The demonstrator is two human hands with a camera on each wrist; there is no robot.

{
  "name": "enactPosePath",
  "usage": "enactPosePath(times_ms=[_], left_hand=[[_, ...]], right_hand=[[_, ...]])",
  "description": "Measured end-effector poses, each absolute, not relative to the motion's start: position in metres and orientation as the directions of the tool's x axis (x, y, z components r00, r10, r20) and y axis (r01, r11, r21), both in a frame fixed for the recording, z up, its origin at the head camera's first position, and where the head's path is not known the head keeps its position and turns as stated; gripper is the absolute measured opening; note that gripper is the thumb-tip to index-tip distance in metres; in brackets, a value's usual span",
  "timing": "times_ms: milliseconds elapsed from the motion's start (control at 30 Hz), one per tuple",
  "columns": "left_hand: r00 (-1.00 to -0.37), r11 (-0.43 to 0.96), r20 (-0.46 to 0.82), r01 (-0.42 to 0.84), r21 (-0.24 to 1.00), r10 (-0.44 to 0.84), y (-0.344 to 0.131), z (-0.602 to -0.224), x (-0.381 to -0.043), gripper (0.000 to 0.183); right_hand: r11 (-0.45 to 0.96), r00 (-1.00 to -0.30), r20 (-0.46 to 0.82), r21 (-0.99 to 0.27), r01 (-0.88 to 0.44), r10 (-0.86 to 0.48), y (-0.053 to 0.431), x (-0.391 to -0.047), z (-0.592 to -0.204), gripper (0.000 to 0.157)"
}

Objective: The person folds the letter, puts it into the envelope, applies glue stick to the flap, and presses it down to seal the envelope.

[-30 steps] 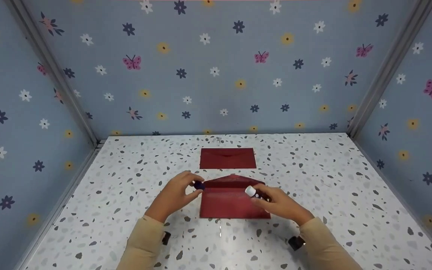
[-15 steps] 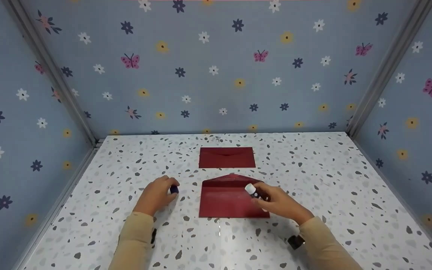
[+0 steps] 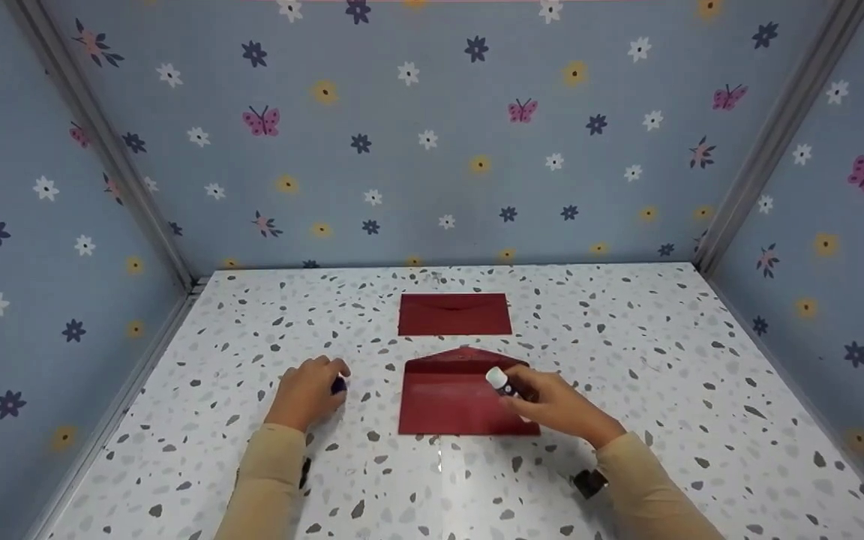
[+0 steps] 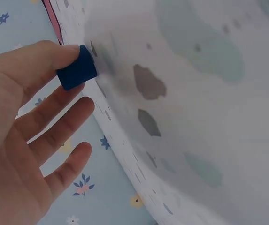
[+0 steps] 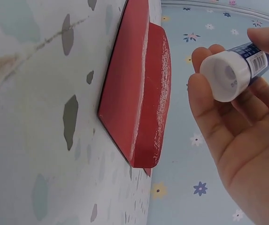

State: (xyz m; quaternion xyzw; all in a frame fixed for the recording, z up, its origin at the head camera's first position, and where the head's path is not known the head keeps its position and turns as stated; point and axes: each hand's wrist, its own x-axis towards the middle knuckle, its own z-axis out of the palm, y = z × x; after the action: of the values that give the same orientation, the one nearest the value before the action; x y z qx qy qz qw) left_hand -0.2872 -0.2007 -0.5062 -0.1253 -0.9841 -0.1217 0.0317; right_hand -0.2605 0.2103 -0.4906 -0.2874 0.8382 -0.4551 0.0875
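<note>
My left hand point(image 3: 304, 394) pinches a blue cap point(image 4: 77, 68) between thumb and finger, the other fingers spread apart. It is left of the nearer red envelope, with the cap at or just above the tabletop. My right hand point(image 3: 563, 405) grips a glue stick point(image 5: 249, 63) over the right part of that envelope point(image 3: 462, 409). The stick has a dark blue labelled body, and its white end points up and left in the head view. The envelope's flap point(image 5: 154, 112) stands unfolded on the far side, with whitish streaks along it.
A second red envelope point(image 3: 454, 315), its flap folded down, lies behind the first. The speckled white tabletop point(image 3: 627, 337) meets blue flowered panels point(image 3: 439, 180) at the back and sides, with grey posts point(image 3: 113, 165) at the corners.
My left hand has moved left, away from the envelope, and down toward the tabletop with the cap. My right hand with the glue stick has stayed nearly still.
</note>
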Motion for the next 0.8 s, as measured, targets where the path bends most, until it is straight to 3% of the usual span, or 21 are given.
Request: enactPosePath(times_ms=[167, 367, 500, 600, 800], left_hand=[[-0.932, 0.930, 0.235, 0.320, 0.180, 0.275, -0.192, -0.500, -0.282, 0.021], [-0.811, 0.884, 0.452, 0.457, 0.097, 0.370, -0.179, -0.485, -0.277, 0.009], [-0.763, 0.852, 0.506, 0.514, 0.097, 0.402, -0.169, -0.477, -0.276, 0.008], [-0.773, 0.804, 0.490, 0.554, 0.216, 0.402, -0.159, -0.472, -0.273, 0.010], [-0.833, 0.577, 0.373, 0.552, 0.602, 0.408, -0.129, -0.471, -0.265, 0.014]], right_hand=[[0.421, -0.826, 0.101, -0.822, -0.383, -0.555, 0.210, -0.260, -0.491, 0.023], [0.406, -0.826, 0.115, -0.828, -0.388, -0.552, 0.208, -0.260, -0.489, 0.021], [0.418, -0.825, 0.122, -0.816, -0.400, -0.551, 0.208, -0.260, -0.489, 0.020], [0.431, -0.827, 0.120, -0.807, -0.404, -0.549, 0.206, -0.259, -0.489, 0.020], [0.439, -0.832, 0.113, -0.806, -0.396, -0.543, 0.201, -0.258, -0.488, 0.021]])
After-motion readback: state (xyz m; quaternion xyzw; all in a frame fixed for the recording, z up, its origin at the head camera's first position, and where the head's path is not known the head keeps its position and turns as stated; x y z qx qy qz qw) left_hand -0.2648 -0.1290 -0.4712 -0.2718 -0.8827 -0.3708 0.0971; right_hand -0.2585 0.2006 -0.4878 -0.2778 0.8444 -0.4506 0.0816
